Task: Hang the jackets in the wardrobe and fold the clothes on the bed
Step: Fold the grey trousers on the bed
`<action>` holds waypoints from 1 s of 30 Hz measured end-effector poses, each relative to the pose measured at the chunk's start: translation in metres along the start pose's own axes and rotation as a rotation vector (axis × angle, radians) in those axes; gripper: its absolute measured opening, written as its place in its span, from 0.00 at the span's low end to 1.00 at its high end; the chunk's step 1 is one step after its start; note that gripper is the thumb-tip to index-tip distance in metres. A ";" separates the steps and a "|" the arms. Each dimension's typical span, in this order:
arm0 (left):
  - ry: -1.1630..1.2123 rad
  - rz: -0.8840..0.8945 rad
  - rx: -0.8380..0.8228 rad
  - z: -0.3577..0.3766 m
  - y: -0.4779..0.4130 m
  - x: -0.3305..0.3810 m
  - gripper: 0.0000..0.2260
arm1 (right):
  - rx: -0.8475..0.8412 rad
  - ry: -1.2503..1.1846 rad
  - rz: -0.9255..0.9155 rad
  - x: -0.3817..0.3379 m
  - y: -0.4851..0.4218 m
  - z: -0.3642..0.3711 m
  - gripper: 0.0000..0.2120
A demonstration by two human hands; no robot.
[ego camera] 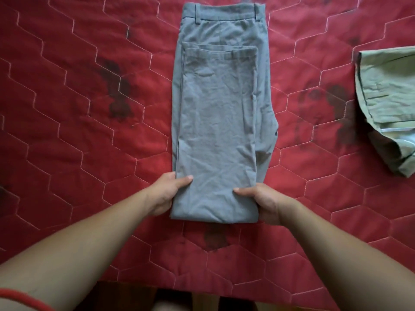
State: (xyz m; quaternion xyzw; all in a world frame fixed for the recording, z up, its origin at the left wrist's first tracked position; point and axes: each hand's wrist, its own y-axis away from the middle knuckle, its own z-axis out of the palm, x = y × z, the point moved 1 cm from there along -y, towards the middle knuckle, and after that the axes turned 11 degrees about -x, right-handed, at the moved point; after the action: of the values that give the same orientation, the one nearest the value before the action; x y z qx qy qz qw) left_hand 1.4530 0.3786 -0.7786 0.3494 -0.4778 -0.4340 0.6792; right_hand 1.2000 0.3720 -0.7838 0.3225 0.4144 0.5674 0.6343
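On red quilt, folded grey trousers, near end gripped by left hand and right hand; green garment apart.

a red quilted fabric cover fills nearly the whole view, stitched in pale thread into large hexagons. dark blotchy printed patches sit on it to the left, to the right and near its front edge. a thin red cord-like band crosses the bottom left corner. below the cover's near edge runs a dark blurred strip with pale tan shapes too unclear to name.
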 end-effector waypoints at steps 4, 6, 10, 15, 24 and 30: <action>0.049 -0.016 -0.006 0.000 0.013 -0.028 0.10 | 0.028 0.032 -0.003 0.024 0.003 -0.001 0.13; 0.053 -0.024 -0.023 -0.001 0.019 -0.040 0.11 | 0.039 0.037 0.007 0.036 0.005 0.001 0.12; 0.034 -0.067 -0.044 0.000 0.031 -0.053 0.10 | 0.046 0.037 0.028 0.051 0.012 0.005 0.13; -0.102 -0.026 0.050 0.006 0.022 -0.013 0.07 | 0.028 0.161 -0.017 0.018 0.007 0.010 0.13; -0.234 0.365 0.219 0.000 -0.038 0.120 0.06 | 0.348 0.362 -0.454 -0.122 -0.026 0.028 0.07; -0.293 0.569 0.237 0.000 -0.052 0.172 0.18 | 0.349 0.343 -0.563 -0.183 -0.030 0.038 0.09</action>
State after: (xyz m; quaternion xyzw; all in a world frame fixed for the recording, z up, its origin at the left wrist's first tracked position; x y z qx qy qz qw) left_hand 1.4687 0.2003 -0.7655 0.2125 -0.6958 -0.2139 0.6518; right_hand 1.2452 0.1893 -0.7637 0.1995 0.6777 0.3372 0.6222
